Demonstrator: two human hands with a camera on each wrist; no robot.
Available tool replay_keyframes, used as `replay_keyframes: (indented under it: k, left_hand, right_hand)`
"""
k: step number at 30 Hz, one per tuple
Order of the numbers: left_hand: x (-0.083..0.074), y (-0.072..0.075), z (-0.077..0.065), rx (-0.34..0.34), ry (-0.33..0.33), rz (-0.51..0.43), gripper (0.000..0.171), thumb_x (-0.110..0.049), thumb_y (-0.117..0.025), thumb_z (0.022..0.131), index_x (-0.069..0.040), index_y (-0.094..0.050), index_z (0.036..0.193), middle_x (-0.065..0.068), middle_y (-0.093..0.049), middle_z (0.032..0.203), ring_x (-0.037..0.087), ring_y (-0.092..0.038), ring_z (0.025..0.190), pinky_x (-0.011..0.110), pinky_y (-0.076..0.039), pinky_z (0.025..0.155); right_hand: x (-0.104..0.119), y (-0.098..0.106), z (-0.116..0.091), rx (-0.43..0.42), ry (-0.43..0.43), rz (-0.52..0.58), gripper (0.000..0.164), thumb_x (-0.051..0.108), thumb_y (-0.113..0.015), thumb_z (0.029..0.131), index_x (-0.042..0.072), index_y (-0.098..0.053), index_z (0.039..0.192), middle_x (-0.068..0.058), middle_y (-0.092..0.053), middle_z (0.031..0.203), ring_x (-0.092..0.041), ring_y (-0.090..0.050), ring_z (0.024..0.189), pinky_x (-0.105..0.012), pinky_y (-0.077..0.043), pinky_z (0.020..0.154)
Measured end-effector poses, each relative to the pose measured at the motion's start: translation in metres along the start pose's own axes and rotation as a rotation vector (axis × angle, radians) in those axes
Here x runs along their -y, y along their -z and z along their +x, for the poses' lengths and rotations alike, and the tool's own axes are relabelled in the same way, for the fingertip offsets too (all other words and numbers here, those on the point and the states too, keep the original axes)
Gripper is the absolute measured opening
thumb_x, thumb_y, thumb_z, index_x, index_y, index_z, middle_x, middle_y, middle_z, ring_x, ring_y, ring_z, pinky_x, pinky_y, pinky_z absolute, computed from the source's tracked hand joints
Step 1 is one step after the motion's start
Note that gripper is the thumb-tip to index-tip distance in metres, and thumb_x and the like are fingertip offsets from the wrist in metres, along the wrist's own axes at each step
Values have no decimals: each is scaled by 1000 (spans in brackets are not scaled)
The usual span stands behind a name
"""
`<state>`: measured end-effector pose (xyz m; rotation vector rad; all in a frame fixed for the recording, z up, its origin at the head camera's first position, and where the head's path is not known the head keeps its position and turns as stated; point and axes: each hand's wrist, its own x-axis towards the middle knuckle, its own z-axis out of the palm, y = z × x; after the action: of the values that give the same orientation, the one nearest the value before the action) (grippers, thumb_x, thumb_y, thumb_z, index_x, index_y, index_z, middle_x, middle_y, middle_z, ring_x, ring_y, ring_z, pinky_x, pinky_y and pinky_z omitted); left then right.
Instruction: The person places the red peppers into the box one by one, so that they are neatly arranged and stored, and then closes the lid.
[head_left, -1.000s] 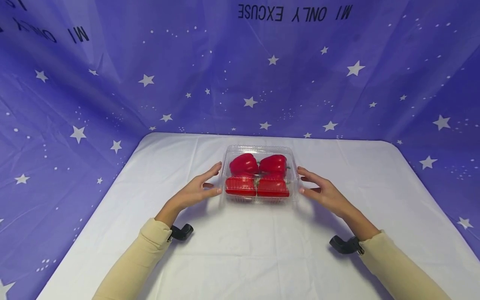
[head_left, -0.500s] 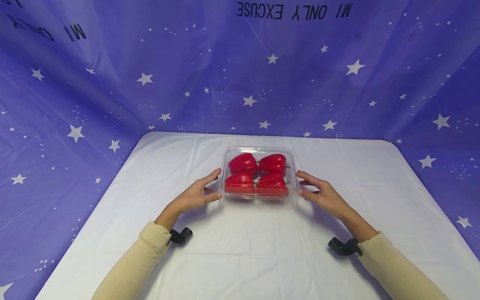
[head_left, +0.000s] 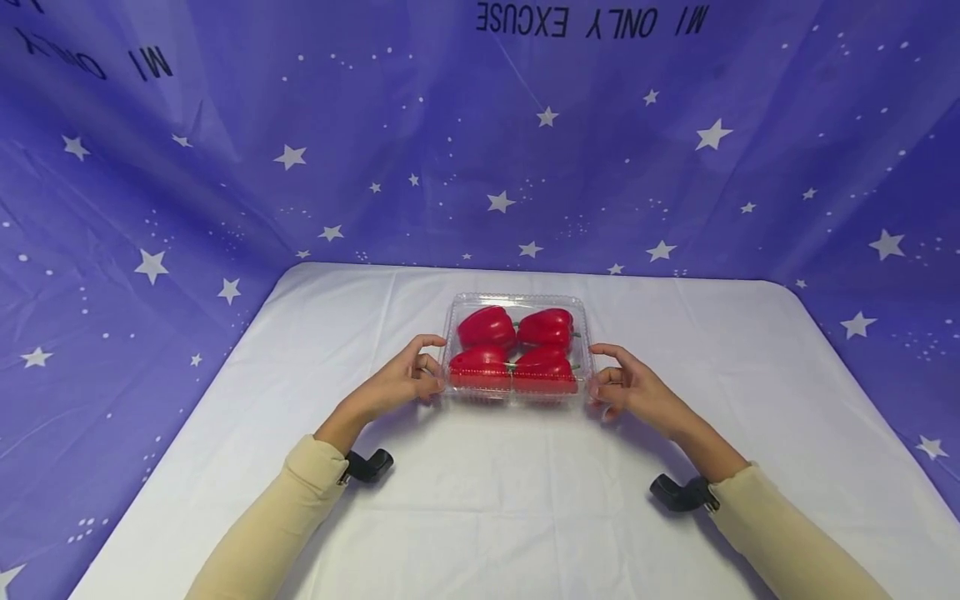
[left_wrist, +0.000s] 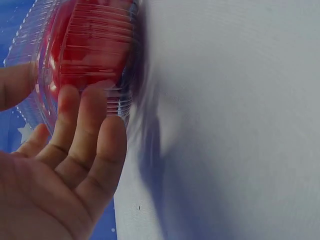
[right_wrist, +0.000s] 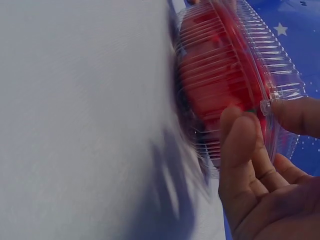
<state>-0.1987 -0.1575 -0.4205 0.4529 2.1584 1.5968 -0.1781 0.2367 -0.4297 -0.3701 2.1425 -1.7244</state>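
Observation:
A clear plastic clamshell box [head_left: 517, 298] with its lid down sits on the white-covered table. Several red bell peppers [head_left: 487, 327] with green stems lie in it, two behind and two in front. At the box's left side, my left hand [head_left: 397, 382] grips the rim. My right hand [head_left: 637, 390] does the same on the right side. In the left wrist view the thumb [left_wrist: 15, 86] presses the rim while the fingers bend against the ribbed wall. The right wrist view has the thumb [right_wrist: 297, 115] at the rim and curled fingers below it.
The white tablecloth [head_left: 495, 517] spreads around the box. Behind and beside the table hangs a blue-purple curtain [head_left: 420, 100] with white stars and upside-down lettering. Each wrist carries a black camera mount [head_left: 370, 465] below the beige sleeves.
Both hands have closed in on the box's sides, and their straighter fingers have curled onto its rim. The raised front part of the lid has come down.

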Motion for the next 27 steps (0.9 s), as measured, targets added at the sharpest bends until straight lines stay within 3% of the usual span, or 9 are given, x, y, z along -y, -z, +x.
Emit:
replay_keyframes:
  k: [7,13,22,27]
  left_hand:
    - [3,4,6,96,15,-59,77,2,-53,90,-7,-14,155,2,-59,87,18,-62,84,35,-55,74]
    - [4,6,8,90,38,-51,73,-1,-54,92,-8,-16,154,-1,-60,81,14,-61,79,31,-52,73]
    - [3,6,7,83,13,-68,73,0,-56,91,-7,-18,153,1,-62,79,14,-62,76,29,-53,68]
    - [1,6,7,79,21,-59,72,0,-55,91,-8,-19,153,1,-63,77,13,-63,73,28,-53,66]
  right_hand:
    - [-1,-2,1,23,-45,60,69,3,-58,95,7,-18,151,4,-69,84,-11,-70,70,-27,-54,51]
    - [-3,-3,2,33,-34,98,71,4,-56,96,8,-14,153,7,-71,83,-9,-71,68,-24,-54,49]
    - [0,-3,5,45,-43,85,77,3,-57,96,9,-9,156,5,-71,80,-10,-70,68,-25,-54,48]
    - [-1,-4,4,57,-28,115,77,1,-56,96,6,-8,156,3,-70,80,-9,-68,66,-26,-57,55]
